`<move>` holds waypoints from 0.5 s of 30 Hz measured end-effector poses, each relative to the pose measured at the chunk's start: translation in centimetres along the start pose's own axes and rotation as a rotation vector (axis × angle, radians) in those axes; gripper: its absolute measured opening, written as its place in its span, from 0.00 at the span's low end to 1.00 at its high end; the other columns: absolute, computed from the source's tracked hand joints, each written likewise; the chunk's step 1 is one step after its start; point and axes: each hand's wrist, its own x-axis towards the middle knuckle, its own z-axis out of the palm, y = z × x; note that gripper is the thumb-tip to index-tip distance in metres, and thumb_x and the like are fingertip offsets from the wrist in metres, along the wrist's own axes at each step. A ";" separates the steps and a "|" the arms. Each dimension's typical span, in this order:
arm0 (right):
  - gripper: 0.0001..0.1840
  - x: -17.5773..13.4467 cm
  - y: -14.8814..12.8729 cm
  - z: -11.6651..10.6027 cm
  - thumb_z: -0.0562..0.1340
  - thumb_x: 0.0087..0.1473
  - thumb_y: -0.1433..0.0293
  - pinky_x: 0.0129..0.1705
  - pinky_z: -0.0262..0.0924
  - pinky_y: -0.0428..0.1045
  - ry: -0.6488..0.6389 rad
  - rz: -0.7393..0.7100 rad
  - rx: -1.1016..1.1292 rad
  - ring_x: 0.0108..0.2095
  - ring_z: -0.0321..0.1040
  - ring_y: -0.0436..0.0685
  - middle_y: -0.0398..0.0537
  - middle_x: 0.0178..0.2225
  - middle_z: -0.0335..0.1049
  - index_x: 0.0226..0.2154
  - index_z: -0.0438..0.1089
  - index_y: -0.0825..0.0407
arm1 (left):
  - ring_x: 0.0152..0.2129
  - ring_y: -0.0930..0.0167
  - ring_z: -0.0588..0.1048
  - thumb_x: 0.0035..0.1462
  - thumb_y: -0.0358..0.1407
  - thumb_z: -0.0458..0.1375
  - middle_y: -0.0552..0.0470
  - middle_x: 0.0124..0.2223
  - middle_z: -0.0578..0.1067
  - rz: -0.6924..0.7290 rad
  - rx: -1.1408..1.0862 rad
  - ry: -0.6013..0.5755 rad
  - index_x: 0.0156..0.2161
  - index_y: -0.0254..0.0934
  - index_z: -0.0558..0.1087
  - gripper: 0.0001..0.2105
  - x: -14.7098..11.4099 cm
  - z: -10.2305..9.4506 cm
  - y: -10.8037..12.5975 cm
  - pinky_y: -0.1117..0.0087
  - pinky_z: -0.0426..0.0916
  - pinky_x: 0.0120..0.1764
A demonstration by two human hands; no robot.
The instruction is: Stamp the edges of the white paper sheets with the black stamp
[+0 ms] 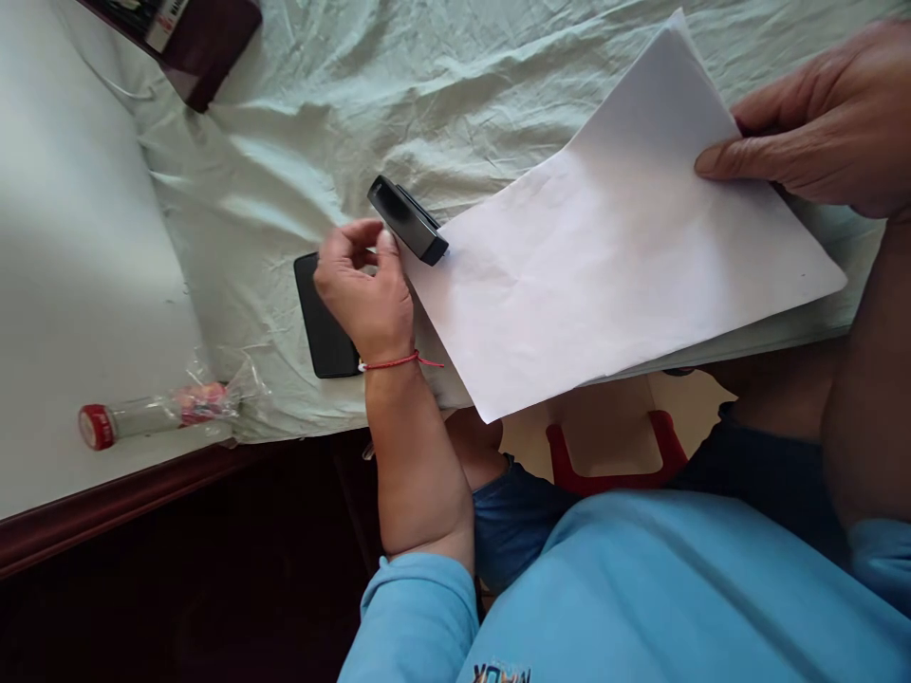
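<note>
A sheaf of white paper (590, 266) lies tilted over the table's near edge, its far right part lifted and bent. My right hand (832, 123) grips it by the right side, thumb on top and fingers underneath. At the paper's left corner rests a black stapler (409, 220), overlapping the sheets. Just beside the stapler's near side is my left hand (366, 285), fingers curled and thumb tip drawn in toward the index finger. Whether anything sits in that pinch is hidden. A black phone (324, 323) lies flat, partly behind the left hand.
Wrinkled pale green cloth (299, 123) covers the table. A dark red box (213, 47) stands at the far left. A clear bottle with a red cap (98, 427) lies on the white surface at left, near crumpled plastic wrap (242, 379). Below the edge is a red-framed stool (612, 484).
</note>
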 end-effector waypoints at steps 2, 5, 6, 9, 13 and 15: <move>0.46 0.3 0.6 0.3 0.47 0.65 0.37 0.49 0.54 0.21 -0.028 0.011 -0.022 0.42 0.63 0.24 0.45 0.39 0.70 0.59 0.75 0.57 | 0.53 0.66 0.80 0.65 0.53 0.61 0.48 0.57 0.80 0.138 0.003 0.088 0.51 0.46 0.79 0.18 -0.2 0.0 0.4 0.59 0.78 0.56; 0.46 0.6 1.5 0.8 0.42 0.69 0.41 0.60 0.56 0.21 -0.047 0.020 -0.041 0.49 0.63 0.25 0.49 0.37 0.68 0.56 0.74 0.61 | 0.70 0.63 0.71 0.65 0.62 0.56 0.47 0.68 0.73 0.401 0.004 -0.036 0.63 0.45 0.74 0.30 -0.5 0.4 0.6 0.54 0.71 0.71; 0.45 0.7 1.8 0.9 0.41 0.69 0.42 0.61 0.56 0.22 -0.052 0.019 -0.045 0.50 0.63 0.25 0.49 0.37 0.68 0.55 0.74 0.62 | 0.72 0.63 0.68 0.64 0.63 0.56 0.48 0.69 0.73 0.454 0.020 -0.125 0.63 0.44 0.74 0.32 -0.5 0.6 0.5 0.54 0.65 0.77; 0.45 0.8 2.2 1.1 0.41 0.70 0.42 0.64 0.56 0.22 -0.059 0.017 -0.054 0.52 0.63 0.26 0.49 0.37 0.67 0.54 0.75 0.62 | 0.76 0.61 0.63 0.62 0.61 0.59 0.49 0.71 0.72 0.425 0.069 -0.334 0.61 0.44 0.75 0.31 -0.7 1.2 0.1 0.51 0.52 0.83; 0.46 0.7 2.2 0.9 0.40 0.69 0.42 0.65 0.55 0.22 -0.056 0.021 -0.063 0.53 0.63 0.25 0.49 0.39 0.68 0.55 0.75 0.61 | 0.79 0.59 0.56 0.62 0.53 0.63 0.50 0.74 0.69 0.328 0.061 -0.398 0.61 0.43 0.75 0.26 -1.0 1.3 0.6 0.46 0.50 0.84; 0.47 0.6 2.0 0.7 0.40 0.69 0.41 0.64 0.55 0.21 -0.052 0.025 -0.068 0.52 0.62 0.25 0.48 0.40 0.69 0.57 0.74 0.60 | 0.80 0.60 0.55 0.62 0.50 0.65 0.50 0.74 0.68 0.311 0.048 -0.404 0.62 0.45 0.75 0.26 -1.2 1.1 1.1 0.47 0.50 0.84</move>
